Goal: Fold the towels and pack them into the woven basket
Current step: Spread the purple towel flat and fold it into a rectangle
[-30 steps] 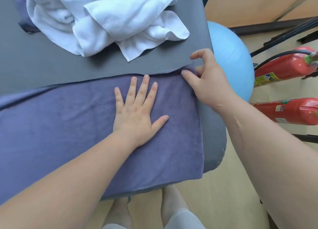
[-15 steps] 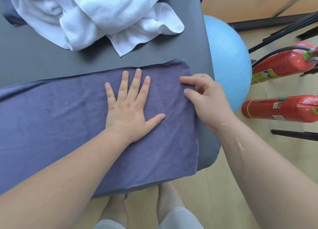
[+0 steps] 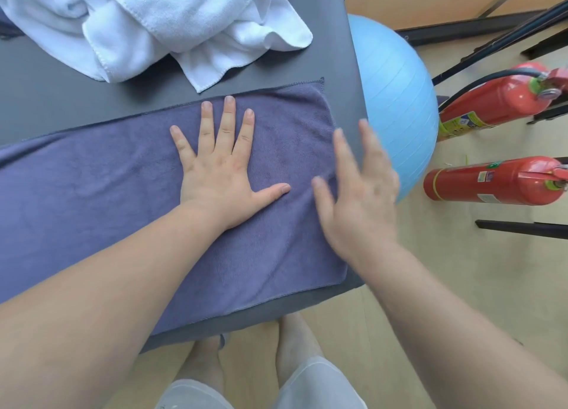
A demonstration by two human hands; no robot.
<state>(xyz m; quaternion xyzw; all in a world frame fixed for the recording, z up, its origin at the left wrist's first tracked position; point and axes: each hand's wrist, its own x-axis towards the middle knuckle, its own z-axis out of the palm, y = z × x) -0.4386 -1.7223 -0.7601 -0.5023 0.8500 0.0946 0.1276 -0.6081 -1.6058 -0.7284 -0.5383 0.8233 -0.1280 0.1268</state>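
Writing on the two red fire extinguishers beside us is too small to read. The upper extinguisher (image 3: pixel 498 101) carries a yellow label, the lower extinguisher (image 3: pixel 491 181) a few pale and green stickers. Nothing else in view bears text.

Our purple towel (image 3: pixel 107 193) lies flat on the grey table (image 3: pixel 61 107). Its long axis runs left to right across the near part of the table, with the right end angled slightly away from us. Its short right edge sits just inside the table's right edge, and its left end runs out of view.

Our left hand (image 3: pixel 218 178) presses palm-down on the towel's right half, fingers straight and spread, thumb pointing right. Our right hand (image 3: pixel 359 199) is blurred over the towel's right end, fingers straight and apart, holding nothing. We cannot tell whether it touches the cloth.

White towels (image 3: pixel 184 24) lie crumpled in a heap at the far side of the table, apart from the purple one. A blue ball (image 3: pixel 396 107) sits on the floor just beside the table's right edge.
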